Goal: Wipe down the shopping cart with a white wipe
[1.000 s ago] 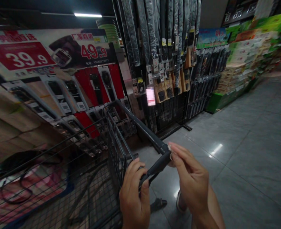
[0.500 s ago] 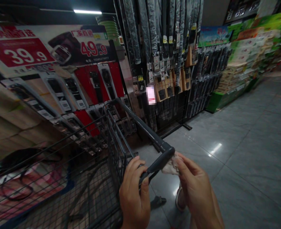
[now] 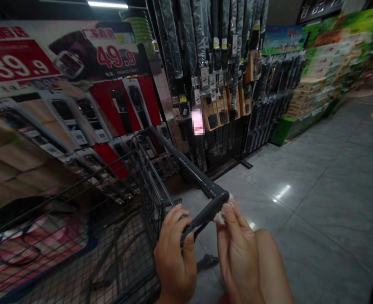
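Note:
A shopping cart's dark handle (image 3: 189, 166) runs from the middle down to a rounded corner near the centre. My left hand (image 3: 176, 253) is wrapped round the cart's frame just below that corner. Pinched in the fingers of my right hand (image 3: 241, 257) is a crumpled whitish cloth (image 3: 220, 217), which touches the handle's corner from the right side. Part of the cloth is hidden by my fingers. The wire basket (image 3: 123, 249) of the cart spreads across the lower left.
Inside the cart lies a pink and white patterned item (image 3: 53, 236) with a black strap. Behind stand a rack of packaged belts (image 3: 120, 105), hanging wrapped goods (image 3: 193, 38) and stacked boxes (image 3: 322, 63). Grey floor tiles (image 3: 325, 198) stretch to the right.
My right hand has shifted left and turned, with the cloth now bunched closer against the handle corner. My left hand keeps its grip. The whole view has moved slightly, and the shoe no longer shows.

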Tool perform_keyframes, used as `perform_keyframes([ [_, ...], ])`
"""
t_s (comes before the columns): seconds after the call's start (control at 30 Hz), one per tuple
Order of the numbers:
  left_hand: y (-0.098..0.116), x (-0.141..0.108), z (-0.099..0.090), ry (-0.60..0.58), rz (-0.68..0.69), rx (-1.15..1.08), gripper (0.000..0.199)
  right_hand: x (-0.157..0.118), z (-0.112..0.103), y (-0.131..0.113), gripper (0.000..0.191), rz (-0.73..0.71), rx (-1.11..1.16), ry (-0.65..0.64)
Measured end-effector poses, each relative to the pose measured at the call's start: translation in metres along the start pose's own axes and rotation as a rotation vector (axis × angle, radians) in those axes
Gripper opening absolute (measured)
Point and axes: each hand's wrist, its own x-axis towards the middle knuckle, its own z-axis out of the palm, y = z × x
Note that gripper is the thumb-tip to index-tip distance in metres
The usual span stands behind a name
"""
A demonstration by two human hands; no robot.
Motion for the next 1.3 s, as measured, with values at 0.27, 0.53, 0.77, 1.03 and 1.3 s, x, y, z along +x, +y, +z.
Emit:
perform_keyframes([
  [0.27, -0.002, -0.001, 0.000, -0.005, 0.014, -0.015, 0.020, -0.026, 0.004, 0.006, 0.025, 0.209, 0.146, -0.127],
  [0.53, -0.002, -0.001, 0.000, -0.025, 0.016, -0.061, 0.018, -0.006, -0.012, -0.013, 0.024, 0.054, 0.004, -0.061],
  [0.77, -0.001, -0.001, 0.000, -0.015, 0.005, -0.066, 0.018, -0.011, 0.008, -0.005, 0.021, 0.159, 0.196, -0.049],
  [1.03, -0.002, 0.000, -0.001, -0.030, 0.008, -0.063, 0.018, -0.036, 0.000, 0.015, 0.028, 0.279, 0.129, -0.155],
  [1.3, -0.005, 0.005, -0.020, -0.230, 0.005, -0.109, 0.025, -0.016, -0.017, -0.010, 0.023, 0.107, 0.057, 0.001],
])
